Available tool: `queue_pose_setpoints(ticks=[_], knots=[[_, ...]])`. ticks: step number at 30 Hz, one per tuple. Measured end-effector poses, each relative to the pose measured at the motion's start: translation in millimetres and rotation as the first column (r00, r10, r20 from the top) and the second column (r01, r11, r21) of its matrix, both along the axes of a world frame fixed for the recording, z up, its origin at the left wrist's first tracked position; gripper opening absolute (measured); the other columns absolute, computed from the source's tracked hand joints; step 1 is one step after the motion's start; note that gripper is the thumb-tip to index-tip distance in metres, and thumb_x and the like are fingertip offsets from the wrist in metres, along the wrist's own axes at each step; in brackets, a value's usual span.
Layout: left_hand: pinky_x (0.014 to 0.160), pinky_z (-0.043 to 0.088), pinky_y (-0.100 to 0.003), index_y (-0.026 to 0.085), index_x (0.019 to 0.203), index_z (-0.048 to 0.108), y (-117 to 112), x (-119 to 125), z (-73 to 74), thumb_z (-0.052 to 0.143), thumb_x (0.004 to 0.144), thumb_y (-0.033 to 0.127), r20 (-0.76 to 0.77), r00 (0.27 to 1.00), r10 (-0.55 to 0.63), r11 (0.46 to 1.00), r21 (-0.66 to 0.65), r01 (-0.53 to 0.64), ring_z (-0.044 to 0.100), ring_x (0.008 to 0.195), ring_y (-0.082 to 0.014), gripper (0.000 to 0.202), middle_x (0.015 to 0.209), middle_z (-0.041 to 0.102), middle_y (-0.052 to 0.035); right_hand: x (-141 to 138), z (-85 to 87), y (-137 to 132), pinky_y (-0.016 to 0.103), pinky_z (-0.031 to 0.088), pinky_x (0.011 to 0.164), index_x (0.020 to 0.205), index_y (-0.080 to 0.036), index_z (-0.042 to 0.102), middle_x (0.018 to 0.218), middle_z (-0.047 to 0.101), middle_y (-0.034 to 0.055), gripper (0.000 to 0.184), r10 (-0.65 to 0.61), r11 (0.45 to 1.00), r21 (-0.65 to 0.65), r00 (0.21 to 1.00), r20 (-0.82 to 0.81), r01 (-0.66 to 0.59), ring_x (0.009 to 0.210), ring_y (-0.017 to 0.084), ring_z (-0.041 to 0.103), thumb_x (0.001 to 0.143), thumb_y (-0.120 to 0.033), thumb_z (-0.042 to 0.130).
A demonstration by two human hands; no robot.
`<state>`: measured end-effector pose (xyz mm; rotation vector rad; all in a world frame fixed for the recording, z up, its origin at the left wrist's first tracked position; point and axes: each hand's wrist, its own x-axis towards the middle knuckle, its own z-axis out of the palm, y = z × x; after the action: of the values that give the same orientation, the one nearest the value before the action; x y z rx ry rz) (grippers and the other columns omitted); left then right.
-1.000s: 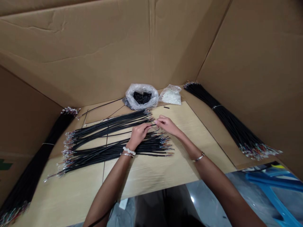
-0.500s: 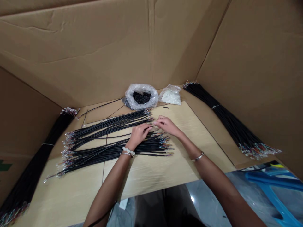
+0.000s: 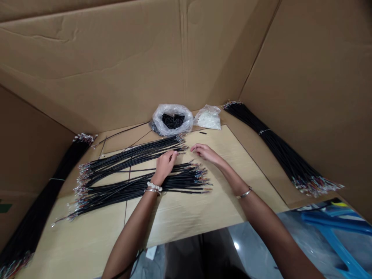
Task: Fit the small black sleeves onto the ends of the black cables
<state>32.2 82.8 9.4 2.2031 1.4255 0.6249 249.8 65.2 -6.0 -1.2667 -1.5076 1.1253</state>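
And there went the left hand (image 3: 165, 166) onto the black wire bundles (image 3: 136, 182), its fingers (image 3: 171, 155) hiding any grip; just beside the bundles, the right hand (image 3: 205, 152) hovered, fingers loosely curled, apparently empty.

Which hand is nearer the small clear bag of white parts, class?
Right. The right hand is in front of the bag, closer to it; the left hand rests farther away, on the black wires.

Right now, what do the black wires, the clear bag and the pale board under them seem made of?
The black wires look plastic-sheathed, smooth with a soft sheen, with metallic glints at their tips. The clear bag seems thin plastic film, crinkled and see-through. The pale board looks like wood or laminate, with faint grain.
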Motion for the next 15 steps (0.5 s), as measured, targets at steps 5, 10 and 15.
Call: queue_pose_setpoints(ticks=[5, 10, 15], knots=[[0.063, 0.032, -0.014, 0.016, 0.093, 0.068, 4.4, -14.8, 9.7, 0.031, 0.09, 0.059, 0.024, 0.998, -0.061, 0.983, -0.172, 0.064, 0.052, 0.069, -0.0044, 0.058, 0.081, 0.063, -0.0017, -8.6, -1.2, -6.4, 0.022, 0.035, 0.062, 0.092, -0.014, 0.068, 0.081, 0.06, 0.0025, 0.018, 0.149, 0.986, 0.032, 0.959, 0.24, -0.161, 0.064, 0.01, 0.045, 0.081, -0.021, 0.055], [0.062, 0.04, -0.014, 0.012, 0.093, 0.067, 12.5, -29.6, 13.0, 0.024, 0.088, 0.067, 0.116, 0.992, -0.051, 0.936, -0.34, 0.088, 0.054, 0.064, -0.0045, 0.07, 0.074, 0.062, -0.0035, -8.4, 2.3, -9.5, 0.023, 0.035, 0.068, 0.093, -0.018, 0.071, 0.087, 0.061, 0.0033, 0.015, 0.171, 0.97, 0.082, 0.876, 0.45, -0.231, 0.074, 0.012, 0.051, 0.08, -0.02, 0.064], [0.055, 0.039, -0.013, 0.007, 0.089, 0.063, 13.3, -37.5, 13.0, 0.027, 0.086, 0.068, 0.198, 0.979, -0.045, 0.908, -0.4, 0.122, 0.05, 0.053, -0.0036, 0.071, 0.068, 0.06, -0.0049, -9.2, 1.8, -10.1, 0.023, 0.034, 0.069, 0.089, -0.02, 0.071, 0.083, 0.059, 0.0037, 0.011, 0.152, 0.964, 0.099, 0.819, 0.553, -0.246, 0.08, 0.014, 0.053, 0.083, -0.02, 0.063]])
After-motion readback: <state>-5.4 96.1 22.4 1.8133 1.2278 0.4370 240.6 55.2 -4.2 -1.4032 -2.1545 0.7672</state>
